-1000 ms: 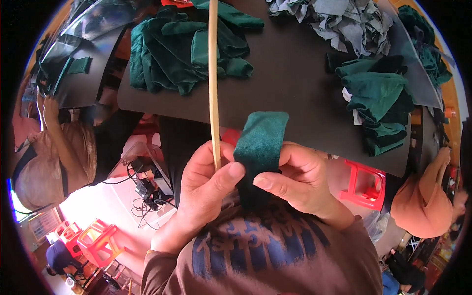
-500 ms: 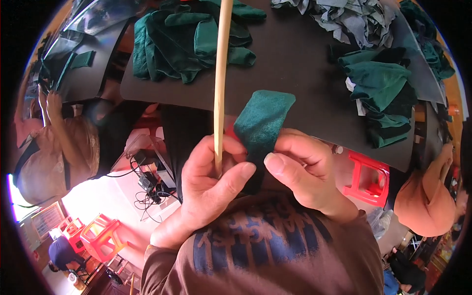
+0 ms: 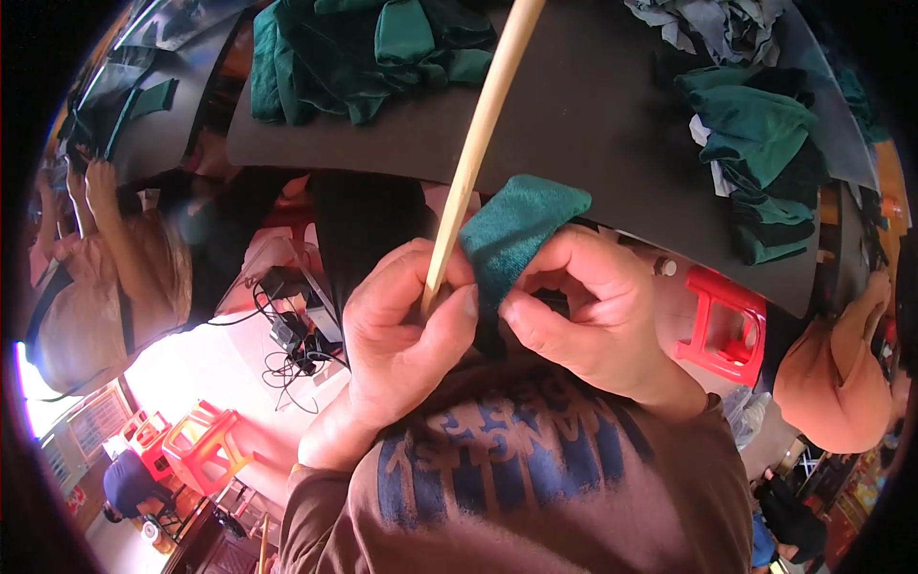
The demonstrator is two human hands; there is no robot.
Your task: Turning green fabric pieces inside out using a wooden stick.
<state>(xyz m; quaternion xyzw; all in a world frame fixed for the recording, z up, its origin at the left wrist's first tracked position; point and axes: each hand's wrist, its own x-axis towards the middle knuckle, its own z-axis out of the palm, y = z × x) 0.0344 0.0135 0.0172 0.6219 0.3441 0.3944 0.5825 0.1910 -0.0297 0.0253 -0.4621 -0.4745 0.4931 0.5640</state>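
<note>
A small piece of green velvet fabric [image 3: 524, 225] stands up between my two hands, its lower part hidden by fingers. My left hand [image 3: 406, 330] is closed, with the thumb and forefinger at the fabric's left edge. That same hand grips a pale wooden stick [image 3: 483, 124], which rises and leans to the right over the table. Closed too, my right hand [image 3: 588, 311] pinches the fabric's lower right edge between thumb and curled fingers. Both hands are held in front of my chest, short of the table edge.
Beyond my hands is a dark table [image 3: 574, 115]. On it lie a green velvet pile [image 3: 335, 72], another green pile [image 3: 755, 124] and grey scraps [image 3: 717, 29]. A red stool [image 3: 724, 330] stands below its right side. Other people sit at left [image 3: 105, 277] and right [image 3: 837, 383].
The wooden stick has tilted to the right at its upper end. The velvet piece leans further right, and my fingers have shifted on it. The view has shifted, so the table sits higher.
</note>
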